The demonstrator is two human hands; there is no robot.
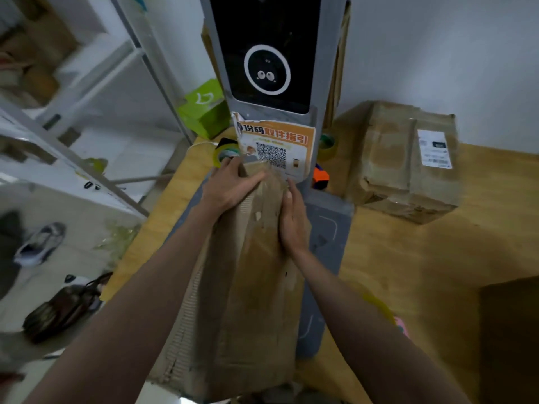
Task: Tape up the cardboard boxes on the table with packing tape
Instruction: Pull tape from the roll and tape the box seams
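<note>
A long, worn cardboard box (pixel 248 301) stretches from the table's near edge toward the grey kiosk, its top shiny with old tape. My left hand (pixel 230 185) grips the box's far left corner, thumb over the top. My right hand (pixel 293 220) lies flat with straight fingers against the box's right side near the far end. A second, taped box (pixel 408 161) with a white label sits at the back right of the wooden table (pixel 423 258). A yellowish tape roll (pixel 226 154) lies just beyond my left hand; another tape roll (pixel 328 144) rests behind the kiosk's right side.
A grey kiosk (pixel 265 53) with a dark screen and a QR poster stands mid-table, its base under the box. An orange and blue object (pixel 320 177) lies beside it. A green box (pixel 204 112) sits behind. White shelving (pixel 87 97) and shoes (pixel 40 243) fill the left.
</note>
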